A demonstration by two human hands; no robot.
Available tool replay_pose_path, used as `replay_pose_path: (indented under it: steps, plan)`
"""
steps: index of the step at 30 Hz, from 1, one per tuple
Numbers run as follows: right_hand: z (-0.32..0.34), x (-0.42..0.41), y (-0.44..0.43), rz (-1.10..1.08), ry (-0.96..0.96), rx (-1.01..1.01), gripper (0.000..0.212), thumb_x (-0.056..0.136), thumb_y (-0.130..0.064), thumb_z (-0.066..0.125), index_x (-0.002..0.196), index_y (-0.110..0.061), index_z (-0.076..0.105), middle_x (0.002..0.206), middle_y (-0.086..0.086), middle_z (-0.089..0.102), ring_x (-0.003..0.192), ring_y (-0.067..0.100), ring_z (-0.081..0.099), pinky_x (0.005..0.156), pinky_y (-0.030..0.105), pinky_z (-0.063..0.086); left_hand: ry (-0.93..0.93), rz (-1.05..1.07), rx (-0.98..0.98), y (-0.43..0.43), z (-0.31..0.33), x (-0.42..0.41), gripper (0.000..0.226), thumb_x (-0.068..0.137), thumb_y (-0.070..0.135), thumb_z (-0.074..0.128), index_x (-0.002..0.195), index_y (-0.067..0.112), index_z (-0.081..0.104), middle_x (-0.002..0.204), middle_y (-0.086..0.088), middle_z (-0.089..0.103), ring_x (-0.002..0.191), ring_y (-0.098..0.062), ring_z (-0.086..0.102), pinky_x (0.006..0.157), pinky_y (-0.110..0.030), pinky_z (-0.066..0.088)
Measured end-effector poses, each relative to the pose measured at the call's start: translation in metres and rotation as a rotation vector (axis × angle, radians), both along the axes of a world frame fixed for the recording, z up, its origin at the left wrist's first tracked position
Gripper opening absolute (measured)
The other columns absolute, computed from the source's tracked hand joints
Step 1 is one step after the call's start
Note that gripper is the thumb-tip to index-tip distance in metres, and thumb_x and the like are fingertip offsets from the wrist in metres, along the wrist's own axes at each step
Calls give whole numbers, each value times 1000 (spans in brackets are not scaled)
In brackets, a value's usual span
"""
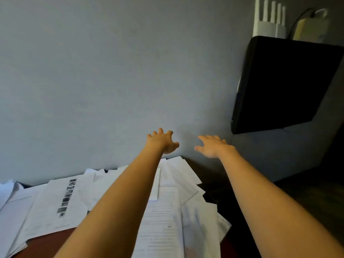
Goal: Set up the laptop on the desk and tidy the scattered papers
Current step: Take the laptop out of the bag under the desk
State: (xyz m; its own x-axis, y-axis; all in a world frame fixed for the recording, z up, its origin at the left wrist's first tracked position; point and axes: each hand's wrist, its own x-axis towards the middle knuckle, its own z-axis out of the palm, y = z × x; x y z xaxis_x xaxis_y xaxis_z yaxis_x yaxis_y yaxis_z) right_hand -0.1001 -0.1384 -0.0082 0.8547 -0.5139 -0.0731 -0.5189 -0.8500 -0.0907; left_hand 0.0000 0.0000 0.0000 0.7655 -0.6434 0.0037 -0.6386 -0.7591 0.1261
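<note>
Scattered white papers (163, 216) cover the brown desk (46, 244) from the left edge to the middle, overlapping in a loose heap. Both my arms stretch forward over them toward the grey wall. My left hand (162, 141) hovers above the far end of the heap with fingers spread, holding nothing. My right hand (213, 147) is beside it, fingers straight and spread, also holding nothing. A dark flat panel (284, 84), possibly the laptop, leans upright at the right; I cannot tell for sure.
A white router with several antennas (269, 19) and a pale device with a cable (310, 27) sit above the dark panel at the top right. Dark furniture (316, 198) fills the lower right. The grey wall (102, 81) stands close behind the desk.
</note>
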Motion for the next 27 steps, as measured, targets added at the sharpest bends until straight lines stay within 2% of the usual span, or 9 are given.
replay_pose_path:
  steps: [15, 27]
  plan:
    - [-42, -93, -112, -223, 67, 115, 60, 100, -44, 32, 152, -24, 8, 159, 4, 7, 146, 31, 5, 116, 49, 9, 37, -231, 92, -142, -41, -69, 61, 97, 46, 38, 149, 23, 18, 156, -14, 14, 142, -37, 17, 114, -51, 15]
    - [-77, -89, -251, -229, 218, 176, 60, 101, -39, 35, 152, -24, 7, 159, 4, 9, 145, 31, 10, 115, 48, 12, 182, -206, 141, -255, -87, -37, 63, 97, 46, 38, 150, 22, 15, 156, -16, 13, 142, -38, 18, 114, -52, 15]
